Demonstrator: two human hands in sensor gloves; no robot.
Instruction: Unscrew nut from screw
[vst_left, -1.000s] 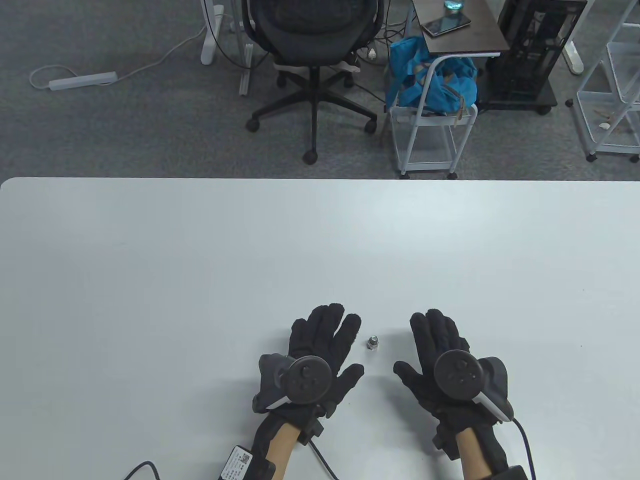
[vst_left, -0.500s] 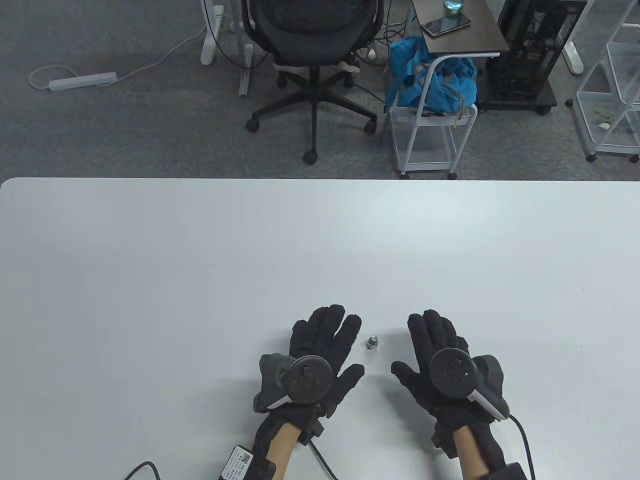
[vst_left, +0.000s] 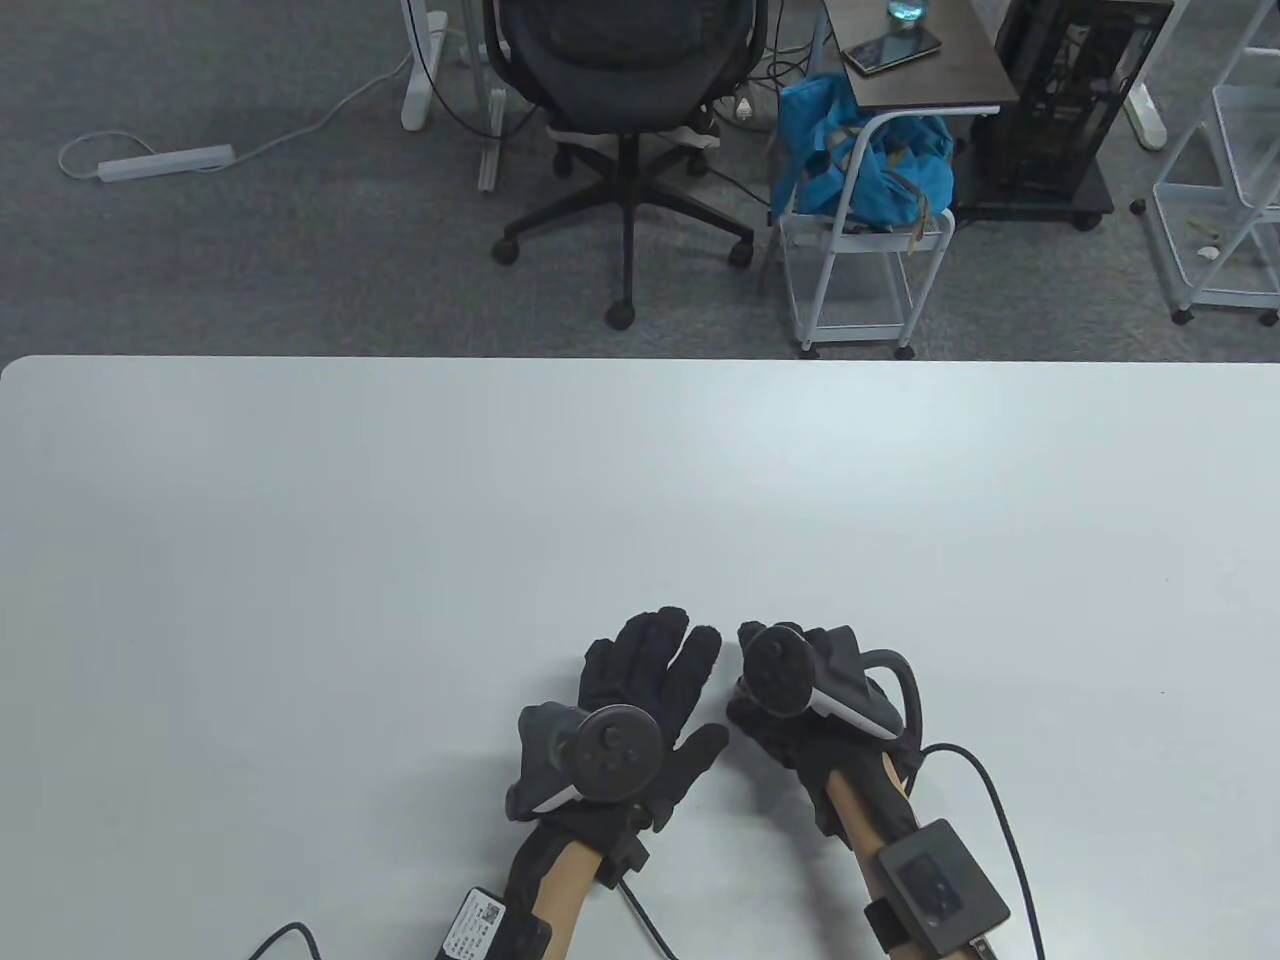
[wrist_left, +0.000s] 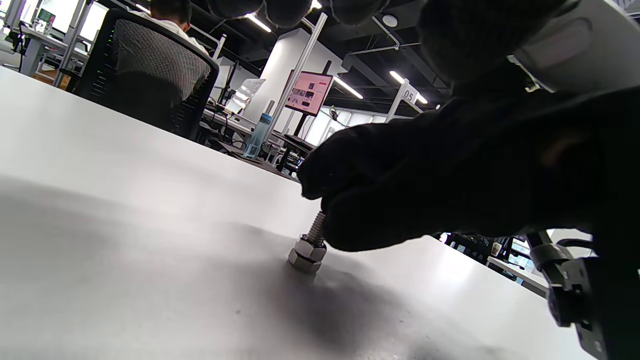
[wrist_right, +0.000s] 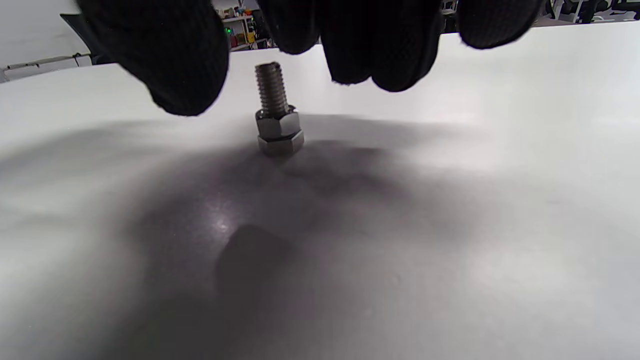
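Note:
A steel screw (wrist_right: 271, 90) stands head-down on the white table (vst_left: 400, 520), with a hex nut (wrist_right: 277, 124) threaded down just above its head. My right hand (vst_left: 775, 715) arches over it and hides it in the table view. In the right wrist view the thumb (wrist_right: 175, 75) and fingers (wrist_right: 370, 55) hang on either side of the thread's top with gaps, not gripping. The left wrist view shows the screw (wrist_left: 316, 230) and nut (wrist_left: 310, 247) under the right hand (wrist_left: 400, 190). My left hand (vst_left: 640, 690) lies flat and empty, just left of it.
Cables run from both wrists off the table's near edge (vst_left: 640, 930). Beyond the far edge stand an office chair (vst_left: 625, 120) and a small white cart (vst_left: 860, 260) with a blue bag.
My right hand has lifted off the table and moved left over the screw, fingers curled down around it. The left hand and the screw have not moved.

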